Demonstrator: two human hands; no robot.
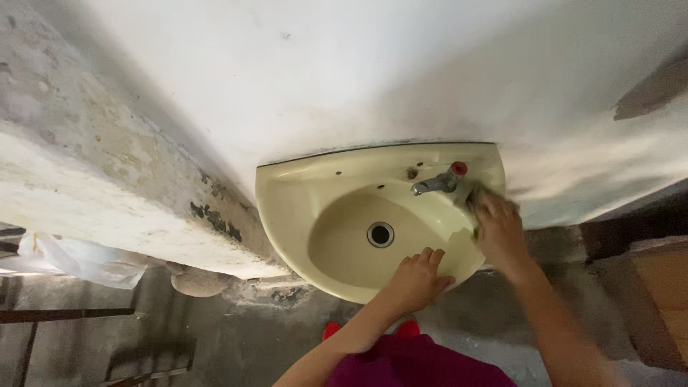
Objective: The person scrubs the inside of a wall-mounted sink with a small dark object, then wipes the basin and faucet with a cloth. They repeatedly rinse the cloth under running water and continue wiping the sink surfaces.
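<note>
While the head view looks down, pale yellow basin (pixel 301 208) on white wall (pixel 322 72), left hand (pixel 417 278) flat on its front rim, fingers together, right hand (pixel 498 228) blurred, closed on grey cloth (pixel 469 195) beside tap (pixel 437 183)

Left hand (pixel 418 279) flat, fingers spread; right hand (pixel 499 228) curled, blurred.

Glossy cream ceramic basin (pixel 301 208); dull metal tap (pixel 433 185); rough, flaking plaster wall (pixel 107 165)

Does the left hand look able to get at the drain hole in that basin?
Probably yes: the left hand rests on the basin's front rim, and the bowl between it and the drain hole lies open.
</note>
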